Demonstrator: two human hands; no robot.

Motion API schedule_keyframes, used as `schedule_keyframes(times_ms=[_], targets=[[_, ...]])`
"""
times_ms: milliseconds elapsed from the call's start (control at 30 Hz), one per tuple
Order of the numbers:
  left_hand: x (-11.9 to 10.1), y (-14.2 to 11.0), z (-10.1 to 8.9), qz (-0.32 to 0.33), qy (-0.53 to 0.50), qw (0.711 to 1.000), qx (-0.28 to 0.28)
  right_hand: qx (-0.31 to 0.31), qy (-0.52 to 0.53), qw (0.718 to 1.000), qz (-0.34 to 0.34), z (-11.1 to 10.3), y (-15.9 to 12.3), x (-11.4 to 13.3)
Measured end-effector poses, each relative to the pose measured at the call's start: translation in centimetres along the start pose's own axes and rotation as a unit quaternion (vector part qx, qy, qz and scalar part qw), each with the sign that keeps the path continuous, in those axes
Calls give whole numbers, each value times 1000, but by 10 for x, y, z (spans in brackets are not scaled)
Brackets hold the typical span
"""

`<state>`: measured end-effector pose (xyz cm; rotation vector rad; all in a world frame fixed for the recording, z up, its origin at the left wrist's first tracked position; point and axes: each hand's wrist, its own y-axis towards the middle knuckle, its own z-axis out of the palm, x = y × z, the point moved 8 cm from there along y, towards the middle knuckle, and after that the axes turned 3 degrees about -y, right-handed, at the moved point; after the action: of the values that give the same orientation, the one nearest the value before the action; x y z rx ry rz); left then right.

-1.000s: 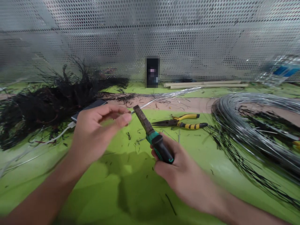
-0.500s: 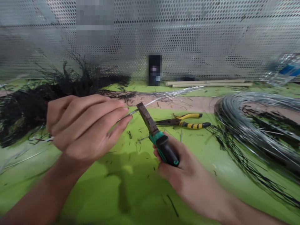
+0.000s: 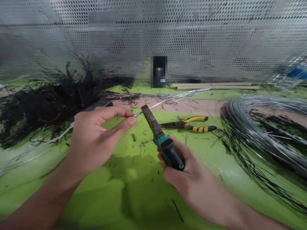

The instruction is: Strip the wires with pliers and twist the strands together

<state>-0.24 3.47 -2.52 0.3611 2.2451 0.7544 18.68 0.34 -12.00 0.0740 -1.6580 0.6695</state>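
Note:
My left hand (image 3: 98, 140) pinches the near end of a thin silvery wire (image 3: 157, 104) between thumb and forefinger. My right hand (image 3: 189, 175) is wrapped round the green and black handles of a pair of pliers (image 3: 165, 145). The rusty jaws cross the wire just right of my left fingertips and seem closed on it. From the jaws the wire runs up and to the right, toward a bundle of wires (image 3: 189, 94). Long-nose pliers (image 3: 185, 124) with yellow and black handles lie behind my right hand.
A large coil of wire (image 3: 244, 134) and black strands (image 3: 259, 179) lie at right. Black fibres (image 3: 48, 102) are heaped at left, near a white cable (image 3: 55, 139). Pale sticks (image 3: 216, 86), a dark pixelated object (image 3: 159, 72) and a plastic bottle (image 3: 292, 73) stand along the perforated panel (image 3: 203, 38).
My left hand has rolled over, its fingers curling in, so that thumb and forefinger pinch the wire end. A dark box edge now shows behind it. My right hand and the pliers stay nearly still.

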Motion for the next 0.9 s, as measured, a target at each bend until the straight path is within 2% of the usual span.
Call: schedule_keyframes(times_ms=[67,133,267,333,400,467,500,533,600,700,900], targets=[[17,1,10,-99,-104,988,55,2,9,1000,7,0,0,0],[28,3,19,-154,-192,964,99,3,12,1000,6,1,1,0],[37,7,30,-196,-267,928,168,-7,-4,1000,-10,0,1,0],[36,8,29,-191,-265,928,177,-16,-16,1000,-16,-1,0,0],[27,11,18,-124,-195,961,150,-20,-18,1000,-16,-2,-1,0],[7,13,2,17,-52,995,85,-20,-12,1000,-13,-3,-1,0],[-7,10,-3,105,27,993,50,-21,-10,1000,-16,-3,0,1],[-20,5,-6,183,95,978,19,-24,-12,999,-22,-4,0,2],[-36,-5,-8,286,178,941,-26,-28,-19,999,-33,-5,1,4],[-44,-12,-6,332,211,918,-39,-27,-26,999,-32,-5,2,4],[-45,-7,-6,311,213,926,-22,-26,-26,999,-26,-4,3,2]])
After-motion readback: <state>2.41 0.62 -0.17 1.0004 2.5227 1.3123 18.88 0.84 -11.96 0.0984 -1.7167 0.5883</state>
